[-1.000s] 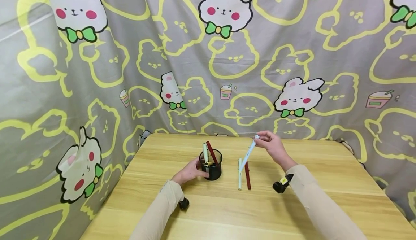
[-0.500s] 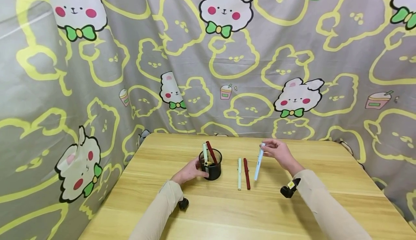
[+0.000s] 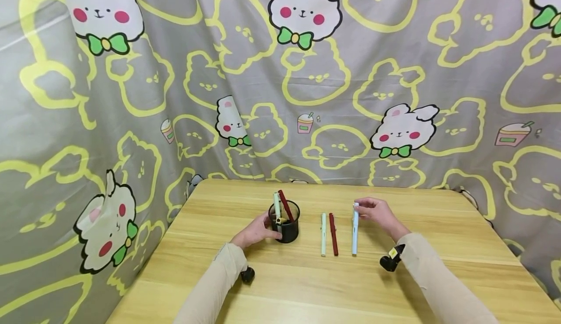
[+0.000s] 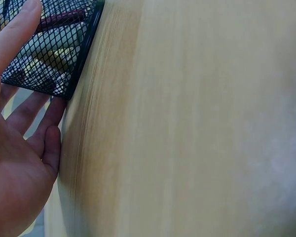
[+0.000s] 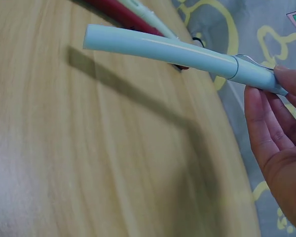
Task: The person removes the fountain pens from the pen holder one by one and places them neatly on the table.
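A black mesh pen cup (image 3: 290, 235) stands on the table, and my left hand (image 3: 255, 231) holds its side with thumb and fingers around it. Inside the cup lean a pale green pen (image 3: 277, 204) and a dark red pen (image 3: 285, 205), plus something yellow and black low down. My right hand (image 3: 380, 215) pinches a light blue pen (image 5: 158, 49) by its cap end, near the clip. In the right wrist view this pen's far end hangs above its shadow. Left of it, another pale green pen (image 3: 323, 237) and dark red pen (image 3: 333, 236) lie side by side.
The wooden table (image 3: 307, 290) reaches back to a grey curtain (image 3: 333, 95) printed with rabbits and yellow outlines. Black wrist cameras sit below each sleeve cuff.
My right hand has moved the light blue pen rightward from over the lying pens and lowered it, turning it almost parallel to them. My left hand has stayed at the cup.
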{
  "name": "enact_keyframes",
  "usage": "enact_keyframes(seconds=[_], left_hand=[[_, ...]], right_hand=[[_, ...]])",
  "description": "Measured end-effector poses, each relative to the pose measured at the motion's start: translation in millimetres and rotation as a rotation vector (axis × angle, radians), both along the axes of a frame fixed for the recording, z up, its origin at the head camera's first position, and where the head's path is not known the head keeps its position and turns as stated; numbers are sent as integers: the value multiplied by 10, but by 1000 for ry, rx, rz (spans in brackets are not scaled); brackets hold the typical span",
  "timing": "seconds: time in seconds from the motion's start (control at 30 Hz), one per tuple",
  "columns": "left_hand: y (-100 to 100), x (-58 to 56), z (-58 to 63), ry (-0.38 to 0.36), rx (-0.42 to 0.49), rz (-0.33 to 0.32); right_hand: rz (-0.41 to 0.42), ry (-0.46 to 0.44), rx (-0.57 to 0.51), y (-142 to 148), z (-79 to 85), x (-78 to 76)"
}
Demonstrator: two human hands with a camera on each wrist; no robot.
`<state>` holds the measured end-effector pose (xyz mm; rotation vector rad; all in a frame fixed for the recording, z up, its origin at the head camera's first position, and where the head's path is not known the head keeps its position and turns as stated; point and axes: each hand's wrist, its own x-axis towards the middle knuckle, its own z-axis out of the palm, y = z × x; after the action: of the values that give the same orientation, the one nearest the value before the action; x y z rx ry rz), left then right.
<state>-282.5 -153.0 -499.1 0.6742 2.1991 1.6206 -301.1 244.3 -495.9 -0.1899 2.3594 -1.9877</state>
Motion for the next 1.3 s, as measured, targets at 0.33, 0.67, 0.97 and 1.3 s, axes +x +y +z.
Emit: enact_keyframes(seconds=[0.33,0.67,0.97,1.3], left_hand=[[0,15,42,-5,-11,-11],[3,-9,33,-10,-3,-7],[0,-13,20,-6,2,-17],[7,16,36,-7,5,-23]], right_hand=[[7,-60,-25,-8,-131,-24],[26,-94,-75,-5,-178,-23],[61,-83,-41,-1,-195,-2],[100,-54,27,-9,-223,31]])
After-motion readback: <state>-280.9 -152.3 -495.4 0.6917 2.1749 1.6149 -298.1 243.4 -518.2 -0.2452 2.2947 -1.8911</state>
